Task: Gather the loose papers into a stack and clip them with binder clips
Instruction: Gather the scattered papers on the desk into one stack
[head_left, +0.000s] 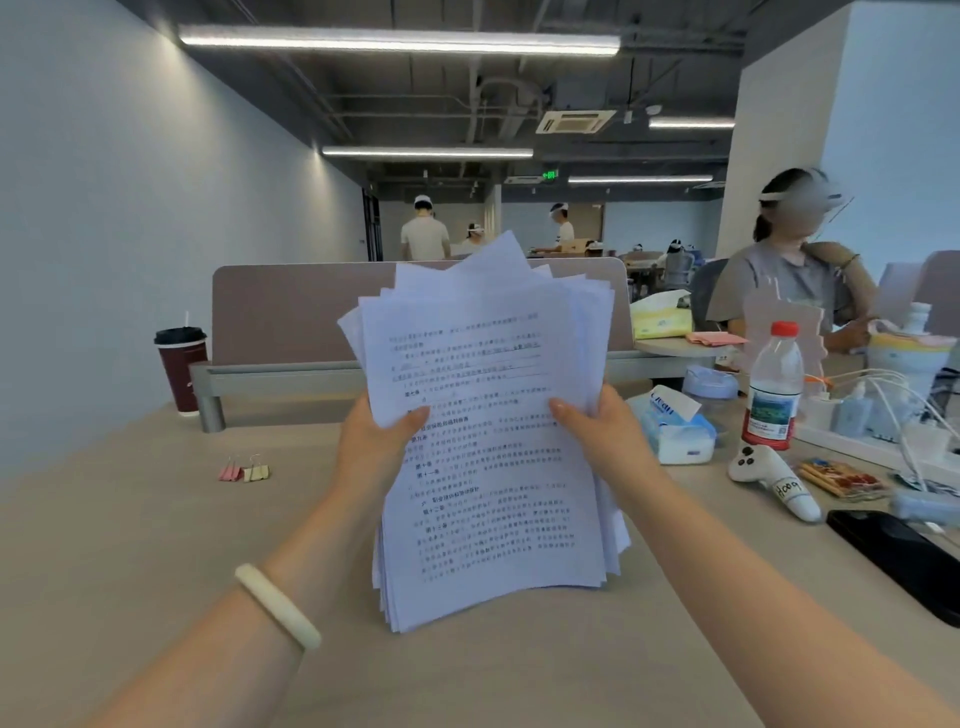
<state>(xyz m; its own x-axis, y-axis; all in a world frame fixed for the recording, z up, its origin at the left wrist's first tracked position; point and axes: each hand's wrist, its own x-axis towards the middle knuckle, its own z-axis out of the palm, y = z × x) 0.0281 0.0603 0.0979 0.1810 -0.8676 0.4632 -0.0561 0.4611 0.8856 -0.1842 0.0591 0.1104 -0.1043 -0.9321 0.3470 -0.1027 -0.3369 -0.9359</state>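
I hold a thick bundle of printed white papers (488, 441) upright above the desk, its sheets fanned and uneven at the top. My left hand (376, 434) grips its left edge, thumb on the front sheet. My right hand (597, 428) grips the right edge the same way. The bundle's lower edge sits close to the desk; I cannot tell if it touches. Two binder clips lie side by side on the desk to the left, a pink binder clip (231, 472) and a yellow binder clip (257, 471), both apart from my hands.
A dark red lidded cup (182, 366) stands at the back left by the desk divider (291, 306). On the right are a tissue pack (675, 434), a water bottle (771, 387), a white controller (774, 480), a black phone (898, 561) and cables. A person sits at the far right.
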